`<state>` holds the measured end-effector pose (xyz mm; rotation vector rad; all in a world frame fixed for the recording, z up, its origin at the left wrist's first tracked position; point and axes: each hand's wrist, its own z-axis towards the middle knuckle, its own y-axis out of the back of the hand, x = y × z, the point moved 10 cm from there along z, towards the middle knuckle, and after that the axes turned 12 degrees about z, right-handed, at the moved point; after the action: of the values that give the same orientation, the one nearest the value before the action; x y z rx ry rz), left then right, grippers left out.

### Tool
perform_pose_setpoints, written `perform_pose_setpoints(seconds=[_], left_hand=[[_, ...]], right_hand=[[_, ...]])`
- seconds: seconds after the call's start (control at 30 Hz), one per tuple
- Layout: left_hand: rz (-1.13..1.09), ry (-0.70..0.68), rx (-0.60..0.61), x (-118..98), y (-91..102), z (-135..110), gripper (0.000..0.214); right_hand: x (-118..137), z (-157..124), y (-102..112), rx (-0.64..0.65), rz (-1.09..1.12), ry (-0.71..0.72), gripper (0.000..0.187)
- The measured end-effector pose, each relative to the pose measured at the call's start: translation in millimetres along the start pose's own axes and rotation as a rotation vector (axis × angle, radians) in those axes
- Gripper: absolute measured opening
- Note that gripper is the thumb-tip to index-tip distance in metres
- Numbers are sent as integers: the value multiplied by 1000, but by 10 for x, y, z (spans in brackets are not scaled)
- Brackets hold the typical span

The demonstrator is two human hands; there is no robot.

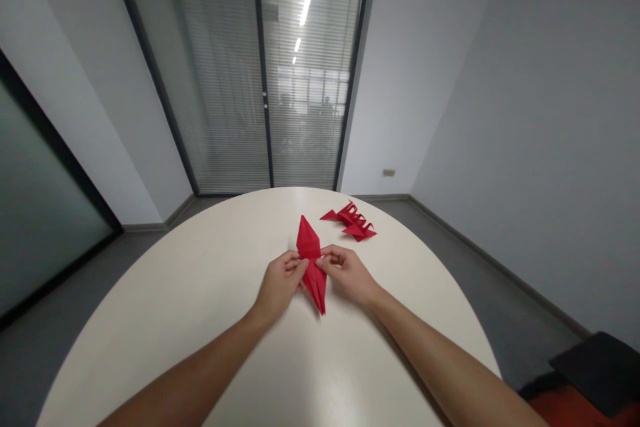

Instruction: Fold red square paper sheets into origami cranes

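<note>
A sheet of red origami paper [308, 240], folded into a long diamond shape, is held a little above the table in front of me. Its upper point aims away from me, and the lower half tapers into narrow flaps toward me. My left hand [281, 282] pinches its left edge at the middle between thumb and fingers. On the opposite edge, my right hand [347, 273] grips the paper the same way. Behind and to the right lie several finished red paper cranes [353, 219], lined up close together.
The round cream-white table [200, 287] spreads out on all sides of my hands. A black and red chair [595, 373] stands at the lower right. Beyond the table are a glass door with blinds [225, 80] and a grey-white wall [530, 113] with a socket [389, 173].
</note>
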<state>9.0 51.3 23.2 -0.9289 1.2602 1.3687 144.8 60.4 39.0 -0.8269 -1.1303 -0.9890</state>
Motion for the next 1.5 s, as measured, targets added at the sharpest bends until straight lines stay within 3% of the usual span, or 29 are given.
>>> perform_pose_setpoints(seconds=[0.23,0.6,0.8,1.2,1.27,1.37,1.5], left_hand=[[331,-135,71,46,-6,2,17],[246,-165,105,31,-42,12,17],[343,-192,58,-32,17,19,19],[397,-455,-1,-329,20,-88,22],[391,-437,-21,-336,42,-90,21],[370,-293,-34,-239,78,-53,17],[285,-140,22,-99,48,-12,22]], right_hand=[[-168,21,51,92,-191,-8,27],[-92,18,-15,175,-122,63,27],[-111,20,21,159,-193,25,22],[-130,7,17,117,-80,-49,34],[-125,6,17,110,-64,-55,36],[-85,6,22,94,-82,-43,36],[-30,5,15,81,-113,-12,34]])
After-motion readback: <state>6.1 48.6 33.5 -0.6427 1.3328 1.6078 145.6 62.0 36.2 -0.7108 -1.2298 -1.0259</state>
